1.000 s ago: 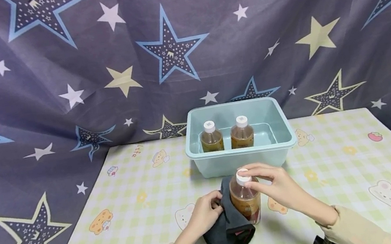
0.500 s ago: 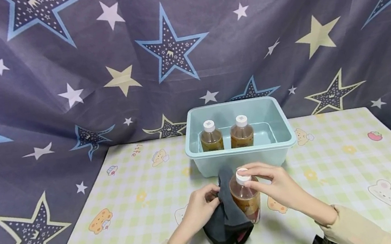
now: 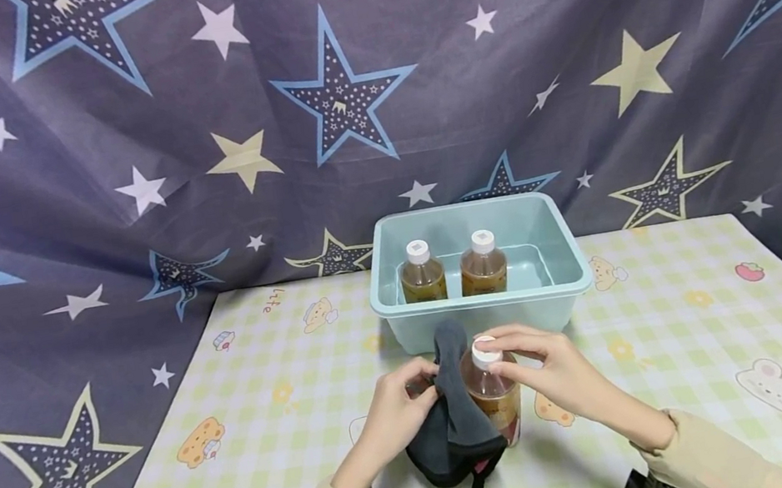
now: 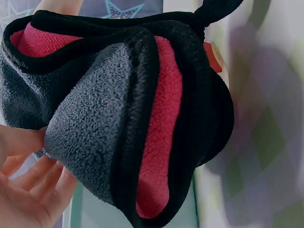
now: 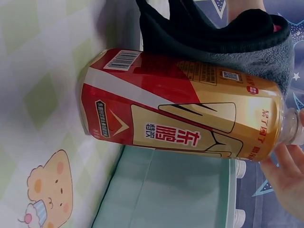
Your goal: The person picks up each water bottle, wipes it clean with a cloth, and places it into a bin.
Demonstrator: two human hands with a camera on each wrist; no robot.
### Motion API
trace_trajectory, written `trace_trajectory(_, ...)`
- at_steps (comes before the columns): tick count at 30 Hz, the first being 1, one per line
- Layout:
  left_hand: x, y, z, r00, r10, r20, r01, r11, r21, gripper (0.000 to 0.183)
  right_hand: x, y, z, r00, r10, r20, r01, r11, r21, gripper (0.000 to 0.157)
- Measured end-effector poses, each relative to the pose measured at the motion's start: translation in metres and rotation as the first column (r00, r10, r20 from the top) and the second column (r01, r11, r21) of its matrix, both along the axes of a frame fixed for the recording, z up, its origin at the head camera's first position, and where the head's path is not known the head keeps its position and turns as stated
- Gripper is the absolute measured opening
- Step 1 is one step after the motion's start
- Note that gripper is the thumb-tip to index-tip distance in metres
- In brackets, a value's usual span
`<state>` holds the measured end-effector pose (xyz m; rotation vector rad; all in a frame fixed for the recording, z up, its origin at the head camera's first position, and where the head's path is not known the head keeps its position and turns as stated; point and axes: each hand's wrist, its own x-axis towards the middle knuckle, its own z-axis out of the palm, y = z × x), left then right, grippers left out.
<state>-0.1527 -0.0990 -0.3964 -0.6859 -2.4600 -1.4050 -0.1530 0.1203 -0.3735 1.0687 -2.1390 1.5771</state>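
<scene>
My left hand (image 3: 397, 416) pinches a dark grey cloth (image 3: 456, 424) with black edging, a loop and a pink-red inner side. In the left wrist view the cloth (image 4: 95, 118) is folded over, its pink lining (image 4: 164, 123) showing between the black borders. The cloth stands against the left side of a drink bottle (image 3: 499, 411), partly covering it. My right hand (image 3: 548, 360) holds this bottle by its white cap (image 3: 485, 353) with thumb and fingers. Upright on the table, the bottle (image 5: 190, 104) shows a red and gold label in the right wrist view.
Just behind the bottle stands a light blue plastic bin (image 3: 478, 322). Inside it are two similar bottles, a left one (image 3: 423, 280) and a right one (image 3: 483, 271), both white-capped. A checked cloth (image 3: 679, 344) covers the table, and a starry curtain (image 3: 459, 90) hangs behind.
The left hand has shifted slightly up and pulled the cloth upward beside the bottle, so its upper end rises higher and its loop hangs lower right. The right hand stays at the cap.
</scene>
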Motion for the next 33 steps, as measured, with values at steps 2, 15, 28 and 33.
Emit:
trace_trajectory(2,0.000,0.000,-0.001,1.000,0.001,-0.008,-0.001,1.000,-0.007,0.018,0.000,0.000,0.000,1.000,0.002,-0.002,-0.002,1.000,-0.001,0.030)
trace_trajectory(15,-0.002,0.001,-0.020,0.999,0.013,0.038,-0.010,0.997,-0.080,0.022,0.000,0.000,-0.001,1.000,-0.001,-0.007,0.001,1.000,-0.005,0.030)
trace_trajectory(28,-0.005,0.001,-0.037,0.999,-0.006,0.046,0.010,0.994,-0.107,0.019,0.000,-0.001,-0.001,1.000,0.005,-0.016,-0.006,1.000,-0.008,0.031)
trace_trajectory(33,-0.006,0.000,-0.043,0.998,-0.017,0.056,0.025,0.992,-0.127,0.019,0.000,-0.001,-0.001,1.000,0.002,-0.009,-0.002,1.000,-0.005,0.030)
